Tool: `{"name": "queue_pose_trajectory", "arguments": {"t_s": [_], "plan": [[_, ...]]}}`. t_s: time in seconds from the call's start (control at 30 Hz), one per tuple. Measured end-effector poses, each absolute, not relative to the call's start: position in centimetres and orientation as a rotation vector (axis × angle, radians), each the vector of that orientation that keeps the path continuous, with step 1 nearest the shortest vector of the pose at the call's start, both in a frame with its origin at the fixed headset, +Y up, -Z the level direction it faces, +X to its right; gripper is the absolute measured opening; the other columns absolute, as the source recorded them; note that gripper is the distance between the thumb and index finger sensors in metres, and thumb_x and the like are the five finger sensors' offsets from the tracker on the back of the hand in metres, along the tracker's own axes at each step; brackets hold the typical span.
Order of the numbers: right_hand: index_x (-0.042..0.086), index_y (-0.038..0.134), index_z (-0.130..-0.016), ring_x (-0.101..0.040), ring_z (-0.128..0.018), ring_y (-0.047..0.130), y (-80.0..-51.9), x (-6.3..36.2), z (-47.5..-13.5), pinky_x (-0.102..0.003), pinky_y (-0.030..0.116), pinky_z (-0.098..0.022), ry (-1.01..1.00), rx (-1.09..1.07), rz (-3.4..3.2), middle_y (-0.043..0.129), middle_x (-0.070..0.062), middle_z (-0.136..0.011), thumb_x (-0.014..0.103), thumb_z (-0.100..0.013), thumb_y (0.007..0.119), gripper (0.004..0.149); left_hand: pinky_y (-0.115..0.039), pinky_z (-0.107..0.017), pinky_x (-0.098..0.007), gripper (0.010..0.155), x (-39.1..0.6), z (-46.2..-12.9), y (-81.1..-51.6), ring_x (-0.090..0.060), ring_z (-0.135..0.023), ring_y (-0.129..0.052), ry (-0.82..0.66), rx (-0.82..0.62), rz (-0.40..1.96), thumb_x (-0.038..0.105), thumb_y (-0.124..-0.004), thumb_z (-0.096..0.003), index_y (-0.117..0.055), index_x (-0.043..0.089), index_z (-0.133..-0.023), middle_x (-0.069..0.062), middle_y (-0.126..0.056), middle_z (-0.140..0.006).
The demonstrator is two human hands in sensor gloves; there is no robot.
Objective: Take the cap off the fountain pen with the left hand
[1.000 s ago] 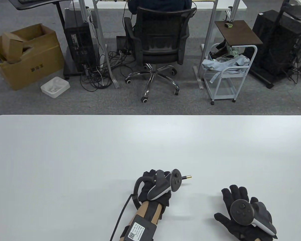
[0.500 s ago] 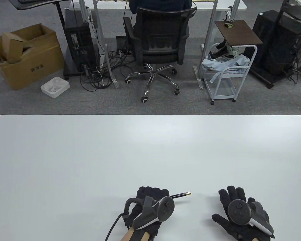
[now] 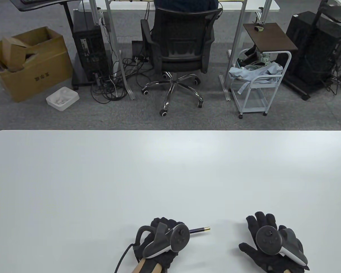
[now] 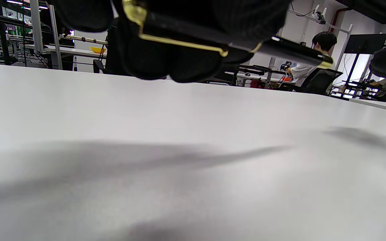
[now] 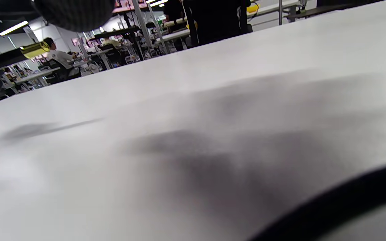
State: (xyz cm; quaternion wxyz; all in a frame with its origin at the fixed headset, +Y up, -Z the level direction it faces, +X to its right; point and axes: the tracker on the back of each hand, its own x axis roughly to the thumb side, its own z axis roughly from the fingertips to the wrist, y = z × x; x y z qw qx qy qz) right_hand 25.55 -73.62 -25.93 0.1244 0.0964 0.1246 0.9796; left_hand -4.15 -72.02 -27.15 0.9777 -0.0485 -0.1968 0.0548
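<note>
Left hand grips the fountain pen, fingers curled around it near the desk's front edge. Pen barrel sticks out to the right of the fist, gold tip pointing toward the right hand. Left wrist view: pen held just above the desk, its gold clip showing against the gloved fingers. Right hand lies flat, fingers spread, holding nothing, well apart from the pen.

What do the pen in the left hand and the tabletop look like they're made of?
Pen: glossy dark barrel, lacquered metal or hard plastic by its sharp highlight; the gold clip and end band look like polished plated metal. Left hand grips it in a black knit fabric glove. Tabletop: smooth white laminate or coated board, showing soft reflections only.
</note>
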Motion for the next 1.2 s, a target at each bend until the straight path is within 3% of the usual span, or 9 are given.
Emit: {"name": "queue_pose_trajectory", "arguments": {"t_s": [0.17,0.37,0.57,0.67,0.77,0.87,0.97,1.07,1.2], "plan": [[0.016,0.023,-0.106,-0.054,-0.101,0.015,-70.1,22.9,-25.8,-0.076,0.021,-0.064,0.23,0.317,2.873,0.014,-0.019,-0.113,0.046,-0.05,0.062,0.074,-0.064,-0.068,-0.065,0.043,-3.8,-26.9,-71.9,-0.032,-0.076,-0.093,-0.417,-0.091,0.085,0.03,-0.072,-0.0449,-0.078,0.022,-0.087,-0.003,-0.092,-0.083],[0.022,0.031,-0.107,-0.052,-0.104,0.027,-68.1,16.9,-25.6,-0.075,0.028,-0.066,0.237,0.479,2.924,0.023,-0.018,-0.115,0.04,-0.051,0.063,0.067,-0.064,-0.068,-0.065,0.043,-3.7,-26.8,-71.9,-0.033,-0.076,-0.093,-0.433,-0.102,0.097,0.029,-0.071,-0.0449,-0.078,0.022,-0.087,-0.003,-0.092,-0.083],[0.026,0.057,-0.101,-0.046,-0.104,0.049,-71.0,12.4,-25.5,-0.074,0.029,-0.066,0.206,0.569,2.944,0.051,-0.013,-0.114,0.036,-0.051,0.066,0.052,-0.064,-0.068,-0.065,0.043,-3.1,-26.5,-72.1,-0.032,-0.076,-0.093,-0.462,-0.116,0.123,0.029,-0.071,-0.045,-0.078,0.022,-0.087,-0.003,-0.092,-0.083],[0.022,0.068,-0.095,-0.039,-0.094,0.073,-72.6,11.7,-25.4,-0.072,0.038,-0.066,0.09,0.643,2.91,0.075,-0.008,-0.102,0.034,-0.048,0.07,0.048,-0.064,-0.068,-0.065,0.043,-2.4,-26.4,-72.5,-0.033,-0.076,-0.093,-0.477,-0.164,0.166,0.029,-0.07,-0.0451,-0.079,0.02,-0.087,-0.004,-0.092,-0.083],[0.019,0.074,-0.09,-0.035,-0.082,0.085,-72.8,11.8,-25.1,-0.07,0.044,-0.066,0.006,0.621,2.866,0.085,-0.008,-0.092,0.032,-0.047,0.073,0.045,-0.064,-0.068,-0.065,0.043,-2.2,-26.3,-72.7,-0.033,-0.076,-0.093,-0.482,-0.174,0.177,0.028,-0.068,-0.0453,-0.078,0.019,-0.086,-0.003,-0.091,-0.083],[0.016,0.071,-0.09,-0.035,-0.076,0.085,-73.2,12.3,-25.2,-0.069,0.049,-0.066,0.056,0.591,2.791,0.084,-0.01,-0.088,0.029,-0.046,0.076,0.047,-0.063,-0.068,-0.066,0.043,-2.2,-26.3,-72.7,-0.033,-0.076,-0.092,-0.472,-0.186,0.229,0.028,-0.069,-0.0457,-0.078,0.018,-0.086,-0.004,-0.091,-0.083],[0.012,0.068,-0.09,-0.038,-0.072,0.081,-73.3,12.1,-25.1,-0.067,0.051,-0.065,0.069,0.592,2.751,0.082,-0.014,-0.084,0.021,-0.045,0.07,0.046,-0.062,-0.069,-0.066,0.043,-2.3,-26.4,-72.5,-0.033,-0.08,-0.091,-0.461,-0.197,0.227,0.029,-0.071,-0.0461,-0.079,0.021,-0.087,-0.003,-0.091,-0.085],[0.013,0.068,-0.09,-0.039,-0.069,0.08,-72.9,12.1,-25.1,-0.067,0.053,-0.065,0.014,0.608,2.78,0.081,-0.014,-0.082,0.02,-0.045,0.068,0.045,-0.06,-0.07,-0.067,0.045,-2.5,-26.5,-72.1,-0.034,-0.082,-0.089,-0.439,-0.171,0.205,0.033,-0.071,-0.0458,-0.079,0.022,-0.088,-0.003,-0.09,-0.087],[0.015,0.07,-0.089,-0.038,-0.066,0.081,-72.9,12.3,-25.0,-0.066,0.054,-0.064,0.04,0.624,2.77,0.083,-0.014,-0.08,0.02,-0.044,0.067,0.045,-0.06,-0.069,-0.068,0.043,-2.6,-26.6,-72.3,-0.034,-0.08,-0.089,-0.454,-0.243,0.214,0.032,-0.069,-0.046,-0.08,0.022,-0.087,-0.003,-0.091,-0.084]]}}
